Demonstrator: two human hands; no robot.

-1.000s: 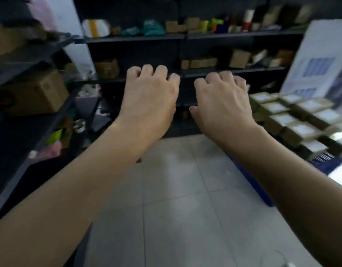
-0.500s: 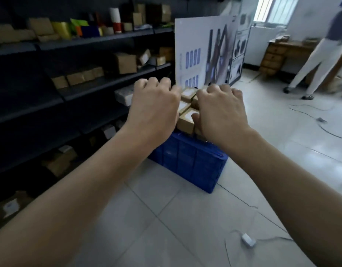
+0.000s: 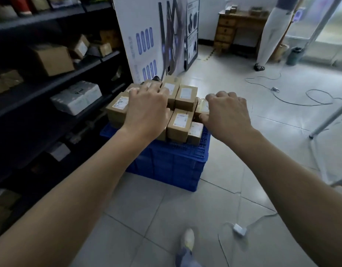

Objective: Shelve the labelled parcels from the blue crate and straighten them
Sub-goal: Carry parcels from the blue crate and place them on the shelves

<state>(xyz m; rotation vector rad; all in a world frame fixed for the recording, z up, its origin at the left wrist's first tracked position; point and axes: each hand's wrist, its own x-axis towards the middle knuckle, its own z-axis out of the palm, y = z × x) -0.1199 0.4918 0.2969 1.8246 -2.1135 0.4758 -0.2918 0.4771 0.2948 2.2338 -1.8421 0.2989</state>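
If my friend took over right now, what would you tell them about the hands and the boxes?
Left hand: empty, fingers curled, over the far-left parcels; whether it touches them is unclear.
Right hand: empty, fingers curled, at the pile's right edge.
Labelled parcels: heaped above the rim of the blue crate, which stands on the floor beside the dark shelves.
Done: nothing lifted yet.
Left: pick up the parcels, shelve them, then straighten them.

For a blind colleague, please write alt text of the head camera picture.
Two bare hands, left and right, reach palm-down over labelled cardboard parcels heaped in a blue crate on a tiled floor. Dark shelves with boxes stand on the left.
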